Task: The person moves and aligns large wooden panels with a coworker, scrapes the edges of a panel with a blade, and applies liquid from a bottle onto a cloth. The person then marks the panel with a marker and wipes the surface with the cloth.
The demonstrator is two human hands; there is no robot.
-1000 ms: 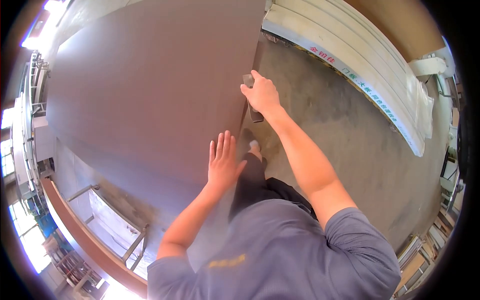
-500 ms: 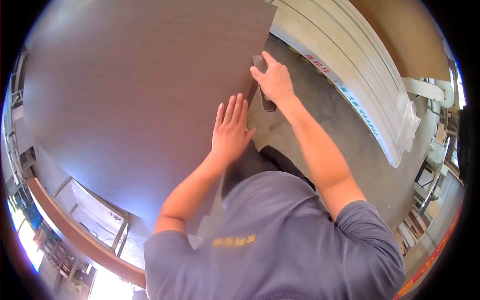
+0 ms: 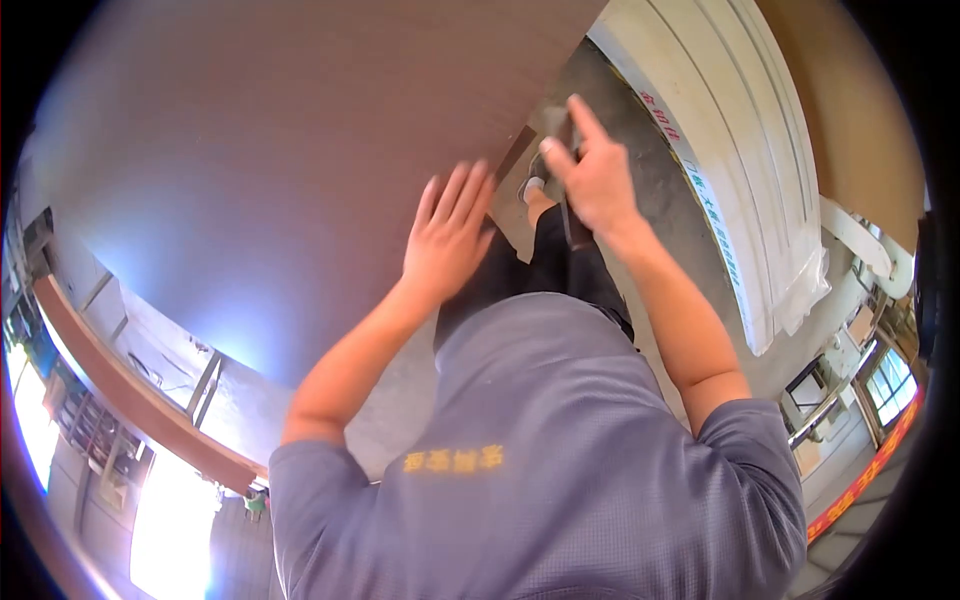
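Observation:
A large brown panel point(image 3: 300, 150) spreads flat across the left and middle of the view. My left hand point(image 3: 445, 240) lies on it near its right edge, palm down, fingers stretched out and holding nothing. Off that edge, to the right, my right hand point(image 3: 597, 185) grips a narrow dark brown block point(image 3: 578, 234), its index finger stretched forward along it. The block is apart from the panel. Motion blurs its far end, and the hand covers its middle; its exact kind cannot be made out. A short darker brown strip point(image 3: 515, 153) shows along the panel's edge between my hands.
Long pale boards with printed lettering point(image 3: 715, 170) are stacked on the right, their ends in plastic wrap point(image 3: 803, 300). Beyond them stands a tan board point(image 3: 860, 110). At lower left, a long brown board point(image 3: 135, 395) lies near a metal frame point(image 3: 205, 385).
My right hand has moved right with the block, away from the panel's edge. My left hand has shifted slightly left and stays on the panel. The view has turned.

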